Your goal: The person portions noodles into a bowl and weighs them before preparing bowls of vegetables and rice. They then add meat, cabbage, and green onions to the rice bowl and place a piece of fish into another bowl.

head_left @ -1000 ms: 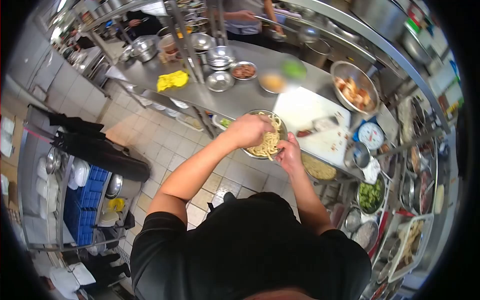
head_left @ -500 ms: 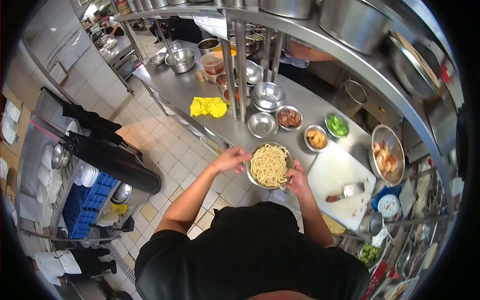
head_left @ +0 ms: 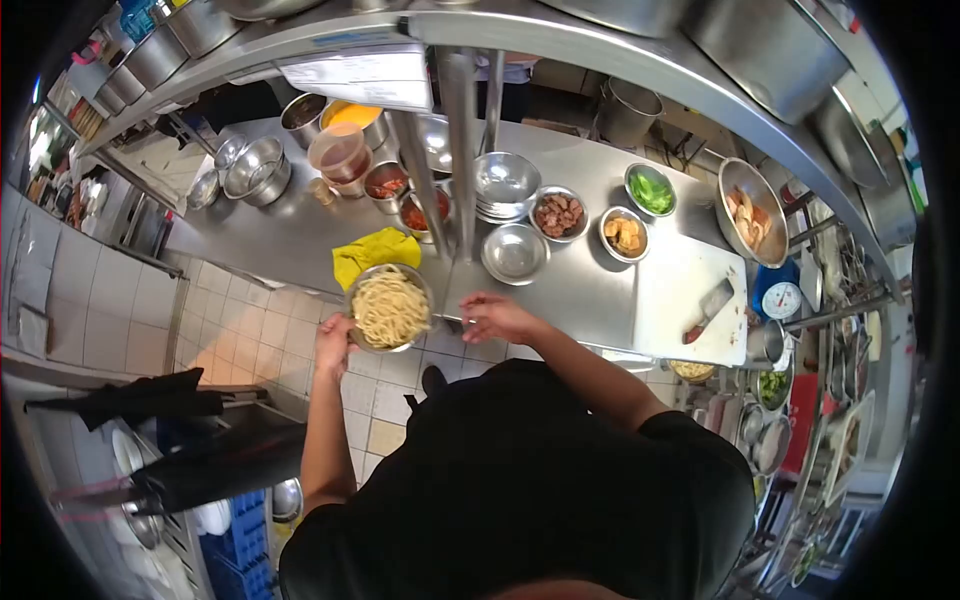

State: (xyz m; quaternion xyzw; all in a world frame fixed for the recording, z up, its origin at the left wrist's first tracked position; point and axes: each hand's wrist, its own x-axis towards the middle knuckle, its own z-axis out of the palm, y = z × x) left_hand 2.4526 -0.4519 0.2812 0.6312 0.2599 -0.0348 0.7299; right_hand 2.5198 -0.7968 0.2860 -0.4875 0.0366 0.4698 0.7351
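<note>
My left hand (head_left: 335, 345) grips the left rim of a metal bowl (head_left: 403, 346) heaped with thick pale noodles (head_left: 390, 306). The bowl is held up at the counter's front edge, close to a crumpled yellow cloth (head_left: 372, 253). To the right of the bowl, my right hand (head_left: 496, 318) hangs with its fingers apart and nothing in them. Beyond it on the counter sits an empty metal bowl (head_left: 515, 254). Small bowls of brown meat chunks (head_left: 559, 215), golden fried pieces (head_left: 623, 236) and green vegetable slices (head_left: 651, 190) stand further right.
A cleaver (head_left: 712, 308) lies on a white cutting board (head_left: 665, 290) at the right, near a dial scale (head_left: 781, 300). Upright posts (head_left: 461, 160) carry an overhead shelf (head_left: 560, 45). Sauce containers (head_left: 340, 153) stand at the back left. Dark cloth (head_left: 130, 400) hangs behind at left.
The noodle bowl has moved left towards the yellow cloth. My left hand has taken its rim, and my right hand has let go. The view has turned left.
</note>
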